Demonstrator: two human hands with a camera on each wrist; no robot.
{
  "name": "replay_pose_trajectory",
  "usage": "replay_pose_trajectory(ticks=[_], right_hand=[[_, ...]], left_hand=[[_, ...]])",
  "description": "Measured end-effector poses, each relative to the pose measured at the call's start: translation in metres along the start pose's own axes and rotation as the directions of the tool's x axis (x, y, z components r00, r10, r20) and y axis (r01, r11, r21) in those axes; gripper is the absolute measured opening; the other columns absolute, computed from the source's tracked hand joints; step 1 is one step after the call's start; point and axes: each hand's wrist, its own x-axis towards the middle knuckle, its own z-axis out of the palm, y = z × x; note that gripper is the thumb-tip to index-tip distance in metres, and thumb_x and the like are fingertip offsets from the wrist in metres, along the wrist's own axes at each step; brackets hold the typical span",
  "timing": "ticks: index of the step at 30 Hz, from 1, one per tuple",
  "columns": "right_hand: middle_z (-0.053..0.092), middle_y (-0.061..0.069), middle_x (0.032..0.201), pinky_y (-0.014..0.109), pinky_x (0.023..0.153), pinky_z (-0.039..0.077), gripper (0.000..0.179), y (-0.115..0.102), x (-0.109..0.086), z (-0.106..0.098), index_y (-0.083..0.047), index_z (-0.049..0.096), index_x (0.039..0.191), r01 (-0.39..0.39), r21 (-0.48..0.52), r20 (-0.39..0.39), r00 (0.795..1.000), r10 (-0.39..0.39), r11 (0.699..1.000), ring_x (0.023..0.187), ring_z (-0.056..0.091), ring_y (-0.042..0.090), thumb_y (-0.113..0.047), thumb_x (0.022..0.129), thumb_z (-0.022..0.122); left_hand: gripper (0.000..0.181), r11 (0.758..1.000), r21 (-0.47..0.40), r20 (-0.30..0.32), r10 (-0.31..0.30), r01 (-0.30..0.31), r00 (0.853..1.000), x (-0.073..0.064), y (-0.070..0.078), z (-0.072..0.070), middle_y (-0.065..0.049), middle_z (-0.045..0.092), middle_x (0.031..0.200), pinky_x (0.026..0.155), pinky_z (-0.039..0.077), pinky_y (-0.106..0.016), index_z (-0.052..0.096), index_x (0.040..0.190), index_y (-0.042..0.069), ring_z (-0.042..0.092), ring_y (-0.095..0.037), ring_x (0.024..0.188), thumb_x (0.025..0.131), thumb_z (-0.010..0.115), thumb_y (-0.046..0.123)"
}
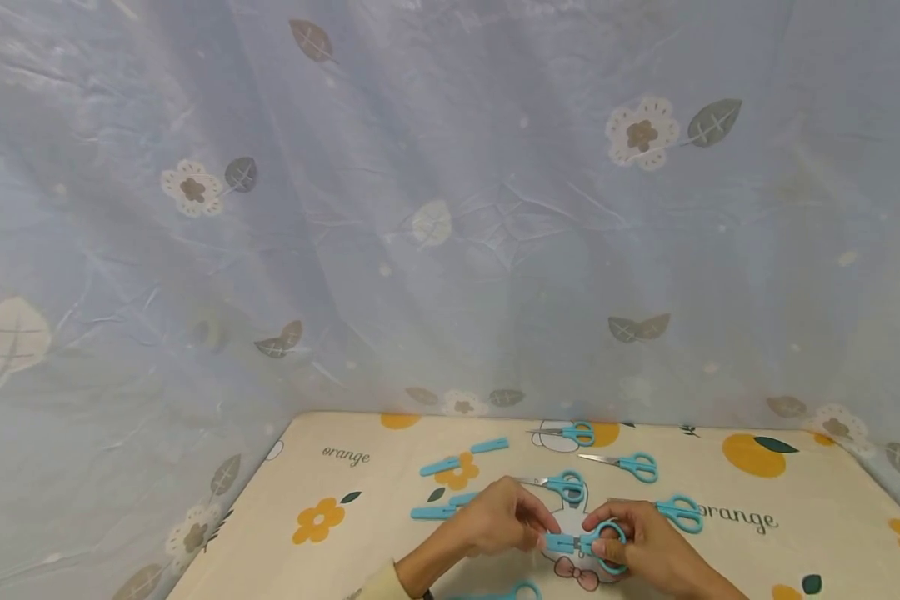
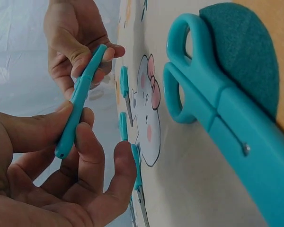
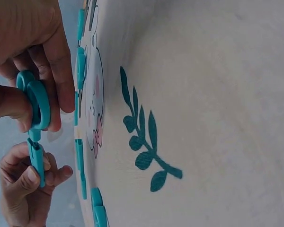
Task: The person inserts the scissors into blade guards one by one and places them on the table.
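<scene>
Over the printed rabbit on the cloth, both hands hold one pair of light-blue scissors (image 1: 606, 547). My left hand (image 1: 498, 518) pinches its blue blade cover (image 1: 559, 543) between thumb and fingers. From the other side, my right hand (image 1: 637, 537) grips the finger loops, its thumb on the handle. A short strip of metal shows between cover and handle in the head view; the rest of the blades is hidden inside the cover. Close by the left wrist lies another pair of scissors (image 2: 203, 61) with its blades covered.
Several uncovered scissors, among them the far scissors (image 1: 576, 433) and the right-hand scissors (image 1: 681, 512), lie around the hands. Loose blade covers, such as one blue cover (image 1: 440, 467), are at the left. A patterned cloth (image 1: 262, 533) covers the table; behind it hangs a grey-blue curtain (image 1: 495, 317).
</scene>
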Motion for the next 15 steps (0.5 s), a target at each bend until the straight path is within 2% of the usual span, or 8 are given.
replay_pose_trajectory(ticks=[3,9,15], right_hand=[[0.059,0.0,0.072,0.03,0.06,0.059,0.023,-0.0022,0.0014,0.0014,0.008,0.07,0.117,-0.005,-0.031,-0.033,0.999,0.004,1.0,0.061,0.055,0.008,-0.004,0.097,0.074],[0.061,0.001,0.073,0.027,0.056,0.054,0.02,-0.0049,0.0023,0.0055,0.003,0.073,0.112,-0.01,-0.091,-0.086,0.996,0.002,0.996,0.058,0.052,0.008,-0.004,0.093,0.078],[0.056,-0.003,0.071,0.032,0.065,0.061,0.024,-0.0047,0.0026,0.0014,0.005,0.07,0.118,-0.1,0.033,-0.014,0.995,0.1,0.994,0.068,0.058,0.011,-0.009,0.099,0.074]], left_hand=[[0.025,1.0,-0.025,-0.002,-0.018,0.018,1.0,0.0021,0.0003,0.0004,0.002,0.068,0.071,0.058,0.049,-0.018,0.082,0.093,-0.003,0.06,-0.007,0.068,0.083,0.07,-0.023],[0.026,0.995,-0.072,-0.007,-0.069,0.069,0.998,0.0054,-0.0026,0.0009,0.001,0.065,0.069,0.057,0.047,-0.021,0.082,0.092,-0.004,0.054,-0.01,0.063,0.083,0.07,-0.024],[0.025,0.998,-0.041,0.006,-0.039,0.039,0.999,0.0066,-0.0017,0.0004,0.001,0.069,0.071,0.057,0.048,-0.019,0.082,0.093,-0.004,0.058,-0.008,0.066,0.082,0.071,-0.023]])
